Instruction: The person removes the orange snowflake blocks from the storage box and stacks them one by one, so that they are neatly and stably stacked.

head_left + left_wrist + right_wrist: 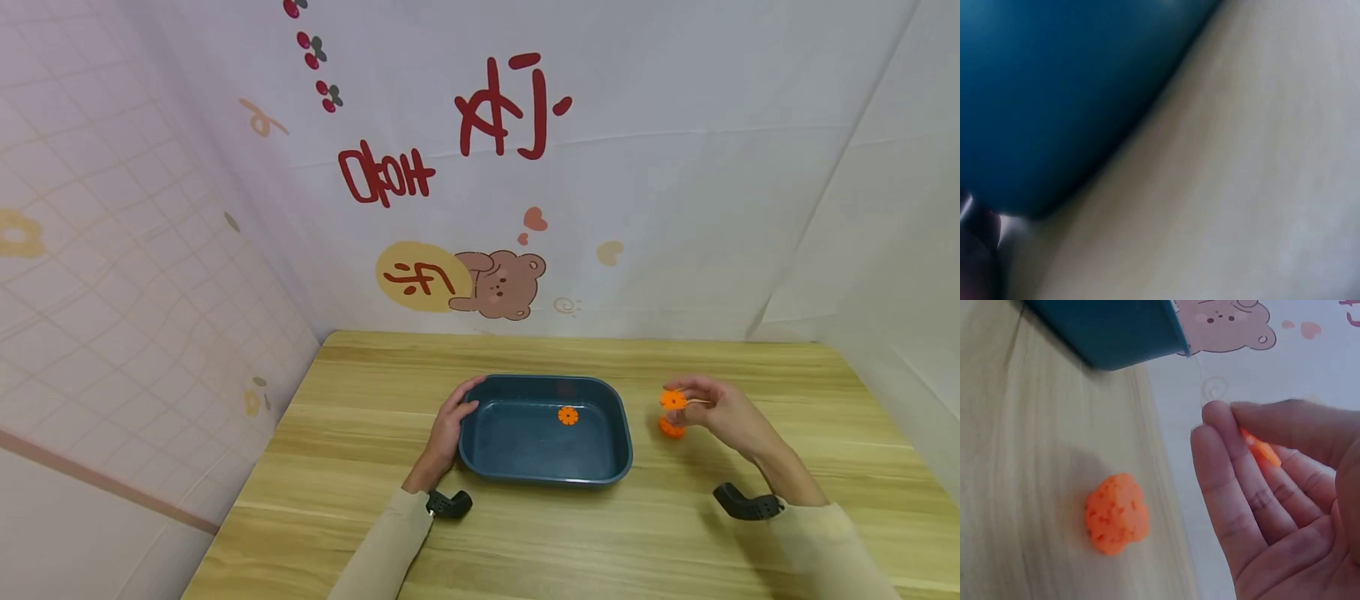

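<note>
A dark blue rectangular plastic basin (pixel 547 477) stands on the table, with one flat orange notched disc (pixel 567 416) lying inside it. My left hand (pixel 446 429) grips the basin's left end, thumb over the rim; in the left wrist view the basin's outer wall (pixel 1054 94) fills one corner and the hand is barely visible. To the right of the basin, my right hand (pixel 716 412) pinches another orange notched disc (pixel 673 400) between thumb and fingers, held above the table. Below it, a small stack of orange discs (pixel 1116 514) rests on the wood, apart from the hand.
The light wood-grain table (pixel 525 542) runs back to a white wall cloth (pixel 675 167) printed with a bear and red characters. Another printed cloth (pixel 112 250) hangs along the left side. Each wrist wears a black camera mount, such as the right one (pixel 746 503).
</note>
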A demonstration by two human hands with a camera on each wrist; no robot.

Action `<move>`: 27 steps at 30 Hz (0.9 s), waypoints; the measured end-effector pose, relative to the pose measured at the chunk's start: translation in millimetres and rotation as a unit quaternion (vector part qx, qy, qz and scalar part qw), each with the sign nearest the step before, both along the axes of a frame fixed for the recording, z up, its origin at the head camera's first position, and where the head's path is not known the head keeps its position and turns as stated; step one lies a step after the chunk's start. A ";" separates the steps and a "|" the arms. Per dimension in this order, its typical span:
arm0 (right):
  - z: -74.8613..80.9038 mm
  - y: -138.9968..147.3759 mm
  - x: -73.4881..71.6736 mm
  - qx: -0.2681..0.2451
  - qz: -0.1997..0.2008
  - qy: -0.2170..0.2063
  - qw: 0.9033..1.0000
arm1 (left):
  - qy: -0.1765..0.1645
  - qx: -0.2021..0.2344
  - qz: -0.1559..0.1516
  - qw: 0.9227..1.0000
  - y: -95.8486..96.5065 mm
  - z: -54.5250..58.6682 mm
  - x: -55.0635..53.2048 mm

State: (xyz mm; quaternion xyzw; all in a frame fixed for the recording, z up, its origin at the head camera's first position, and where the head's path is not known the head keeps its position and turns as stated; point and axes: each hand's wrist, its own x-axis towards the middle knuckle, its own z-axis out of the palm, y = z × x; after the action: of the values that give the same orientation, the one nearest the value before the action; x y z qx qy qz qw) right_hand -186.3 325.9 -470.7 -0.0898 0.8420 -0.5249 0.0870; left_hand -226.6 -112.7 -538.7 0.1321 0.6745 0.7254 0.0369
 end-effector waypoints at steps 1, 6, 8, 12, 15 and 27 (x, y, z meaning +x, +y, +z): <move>-1.3 1.1 0.2 0.003 0.002 0.000 1.000 | 0.001 0.000 0.000 1.000 0.1 0.1 -0.2; -6.3 4.2 2.3 -0.014 0.015 -0.001 1.000 | -0.002 0.000 -0.003 1.000 0.5 1.1 0.4; -7.7 4.7 3.3 -0.023 0.018 0.000 1.000 | -0.005 -0.002 -0.002 1.000 0.6 1.5 1.1; -9.4 6.0 5.2 -0.023 0.015 0.004 1.000 | -0.004 -0.002 -0.001 1.000 0.9 1.7 1.6; -11.5 8.5 5.7 -0.016 0.013 0.007 1.000 | -0.004 -0.001 -0.001 1.000 0.7 0.9 1.4; -32.5 15.1 6.3 0.053 -0.020 0.098 0.994 | 0.037 -0.022 -0.006 0.999 -1.7 -4.4 0.2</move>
State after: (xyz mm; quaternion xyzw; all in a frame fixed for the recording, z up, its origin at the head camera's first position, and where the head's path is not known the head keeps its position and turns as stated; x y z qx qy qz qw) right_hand -180.1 341.0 -503.2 -0.1193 0.8747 -0.4698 -0.0019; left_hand -226.4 -114.4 -543.1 0.1623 0.6905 0.7046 0.0196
